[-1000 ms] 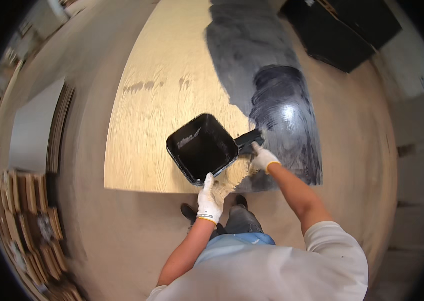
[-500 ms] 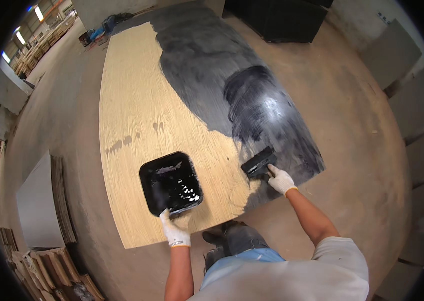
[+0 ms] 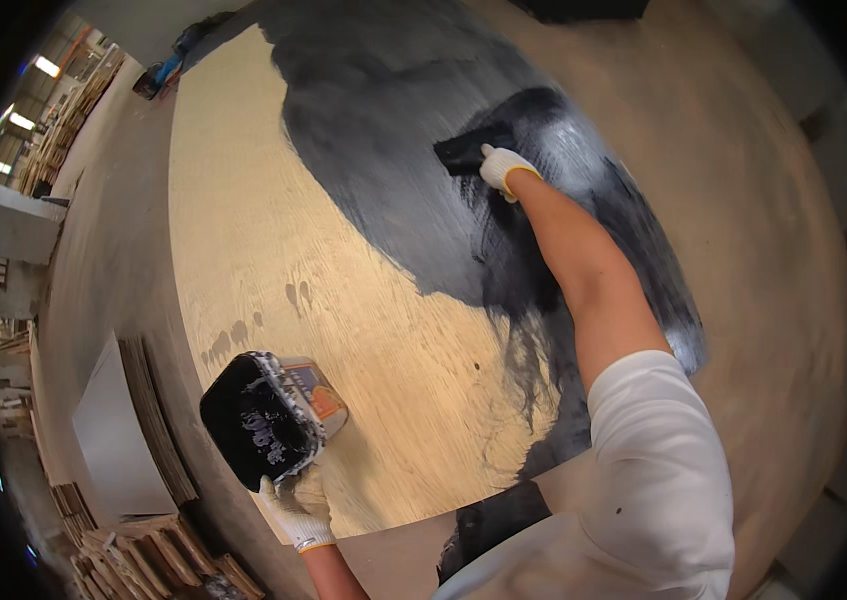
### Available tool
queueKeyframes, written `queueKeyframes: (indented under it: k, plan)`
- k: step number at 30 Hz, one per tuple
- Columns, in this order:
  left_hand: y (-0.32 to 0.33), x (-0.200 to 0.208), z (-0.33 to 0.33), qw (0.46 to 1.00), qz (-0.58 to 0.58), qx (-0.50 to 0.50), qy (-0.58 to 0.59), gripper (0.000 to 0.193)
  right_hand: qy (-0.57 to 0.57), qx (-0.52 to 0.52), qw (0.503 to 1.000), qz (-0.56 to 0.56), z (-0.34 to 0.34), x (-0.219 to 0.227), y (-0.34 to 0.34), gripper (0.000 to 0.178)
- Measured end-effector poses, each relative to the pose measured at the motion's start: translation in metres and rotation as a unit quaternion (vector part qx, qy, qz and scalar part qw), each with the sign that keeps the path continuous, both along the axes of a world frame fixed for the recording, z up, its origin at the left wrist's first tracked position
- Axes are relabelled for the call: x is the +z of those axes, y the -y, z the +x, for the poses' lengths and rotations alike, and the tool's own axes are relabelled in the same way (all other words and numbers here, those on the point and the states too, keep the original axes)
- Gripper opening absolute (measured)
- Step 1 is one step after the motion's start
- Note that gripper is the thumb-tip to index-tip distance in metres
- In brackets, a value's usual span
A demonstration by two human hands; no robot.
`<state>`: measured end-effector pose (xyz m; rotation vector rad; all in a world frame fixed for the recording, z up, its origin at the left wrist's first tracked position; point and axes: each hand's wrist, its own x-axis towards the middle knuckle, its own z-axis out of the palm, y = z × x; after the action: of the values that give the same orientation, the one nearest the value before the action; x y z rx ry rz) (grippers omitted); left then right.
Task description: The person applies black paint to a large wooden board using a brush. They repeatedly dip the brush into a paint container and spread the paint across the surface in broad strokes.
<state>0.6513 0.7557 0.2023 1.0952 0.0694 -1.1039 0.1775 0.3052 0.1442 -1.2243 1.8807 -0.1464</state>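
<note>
A large wood-grained board (image 3: 233, 190) lies before me, its left part pale and its right and far part covered in black paint (image 3: 373, 130). My gloved left hand (image 3: 298, 510) grips the lower rim of a square plastic tub (image 3: 328, 398) of black paint, tilted over the board's left edge. My gloved right hand (image 3: 505, 172) is closed on a wide flat paintbrush (image 3: 463, 152), black all over, pressed to the far middle of the painted area. Wet, shiny paint streaks surround it. The brush's handle is mostly hidden by my fingers.
Grey stacked panels (image 3: 123, 440) lean at the left, with piled wood strips (image 3: 158, 560) below them. A dark bucket (image 3: 148, 82) stands on the floor beyond the board's far left corner. A black block (image 3: 583, 8) lies past the far edge.
My right hand has moved the brush from the near edge to the far painted area. My left hand has shifted the tub left and tilted it. Dark streaks now extend closer to the near edge.
</note>
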Motion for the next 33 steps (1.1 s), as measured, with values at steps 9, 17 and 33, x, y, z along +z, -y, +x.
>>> queueKeyframes:
  k: [9,17,33]
  plan:
    - [-0.051,-0.075,-0.071,0.943,0.129,-0.171,0.254,0.053,-0.109,0.113,0.978,-0.14,-0.102,-0.012,-0.263,0.059]
    - [0.03,-0.139,-0.161,0.484,0.233,-0.318,0.781,0.064,-0.162,0.013,0.985,-0.053,-0.165,0.004,-0.233,0.061]
    - [0.061,-0.122,-0.189,0.421,0.315,-0.334,0.782,0.069,-0.163,-0.062,0.984,-0.02,-0.265,0.001,-0.148,0.077]
